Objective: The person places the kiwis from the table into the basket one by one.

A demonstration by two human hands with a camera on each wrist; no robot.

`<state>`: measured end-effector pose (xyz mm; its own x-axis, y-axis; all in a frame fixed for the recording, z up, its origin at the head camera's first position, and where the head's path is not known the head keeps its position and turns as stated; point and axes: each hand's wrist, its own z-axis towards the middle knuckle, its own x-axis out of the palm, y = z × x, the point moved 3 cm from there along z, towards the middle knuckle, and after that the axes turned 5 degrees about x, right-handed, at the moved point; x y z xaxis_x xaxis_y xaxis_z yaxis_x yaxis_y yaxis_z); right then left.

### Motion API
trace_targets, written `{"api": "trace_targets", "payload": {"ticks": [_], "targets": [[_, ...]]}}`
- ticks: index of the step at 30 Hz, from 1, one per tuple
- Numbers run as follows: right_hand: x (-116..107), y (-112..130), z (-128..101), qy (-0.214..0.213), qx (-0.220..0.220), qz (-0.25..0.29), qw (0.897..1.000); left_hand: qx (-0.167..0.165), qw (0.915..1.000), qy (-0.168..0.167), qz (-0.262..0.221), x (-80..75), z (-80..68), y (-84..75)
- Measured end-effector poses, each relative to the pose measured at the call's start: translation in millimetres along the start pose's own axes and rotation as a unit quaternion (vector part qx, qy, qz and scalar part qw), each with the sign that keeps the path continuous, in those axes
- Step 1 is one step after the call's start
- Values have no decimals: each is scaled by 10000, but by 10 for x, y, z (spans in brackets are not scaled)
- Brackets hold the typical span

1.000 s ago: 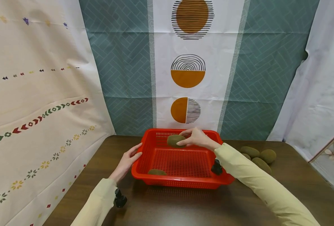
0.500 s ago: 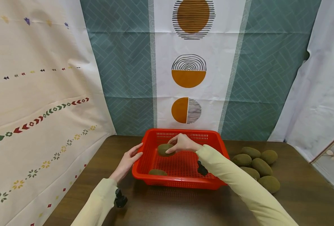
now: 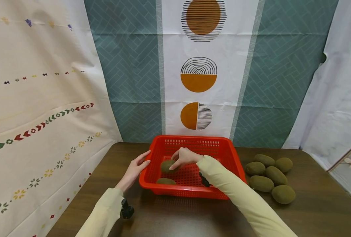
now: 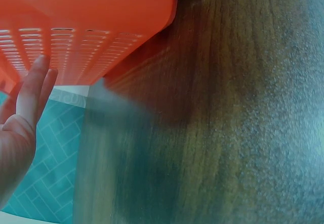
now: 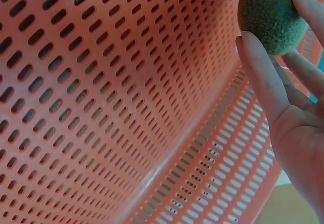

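In the head view, a red perforated plastic basket (image 3: 193,188) sits on the brown table. Over its left part, my right hand (image 3: 185,156) pinches a fuzzy brown-green kiwi (image 3: 165,167) between thumb and fingers. That kiwi (image 5: 271,16) shows at the top of the right wrist view, close above the holed basket floor. A second kiwi (image 3: 166,181) lies near the front left corner inside, partly covered by the front rim. My left hand (image 3: 132,170) touches the basket's left side. In the left wrist view its fingers (image 4: 33,90) lie fairly straight against the outer wall.
Right of the basket, several more kiwis (image 3: 261,183) lie grouped on the wooden table (image 3: 314,194). Patterned cloths hang behind the table (image 3: 133,82) and along its left side (image 3: 44,108). Black wrist cameras (image 3: 127,210) sit on both wrists.
My right hand has carried its kiwi left, toward the front and lower into the basket. With the arm shifted, more of the kiwis at right show. My left hand stays at the basket's side.
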<state>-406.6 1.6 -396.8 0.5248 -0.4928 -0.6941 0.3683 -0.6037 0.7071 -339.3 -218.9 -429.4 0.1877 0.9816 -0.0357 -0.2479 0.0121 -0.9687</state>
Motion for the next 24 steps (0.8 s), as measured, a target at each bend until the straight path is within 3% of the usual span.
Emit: {"api": "trace_targets", "payload": {"ticks": [24], "targets": [[195, -54, 29, 401, 405, 334, 9978, 66, 10000, -15, -18, 15, -6, -9]]}}
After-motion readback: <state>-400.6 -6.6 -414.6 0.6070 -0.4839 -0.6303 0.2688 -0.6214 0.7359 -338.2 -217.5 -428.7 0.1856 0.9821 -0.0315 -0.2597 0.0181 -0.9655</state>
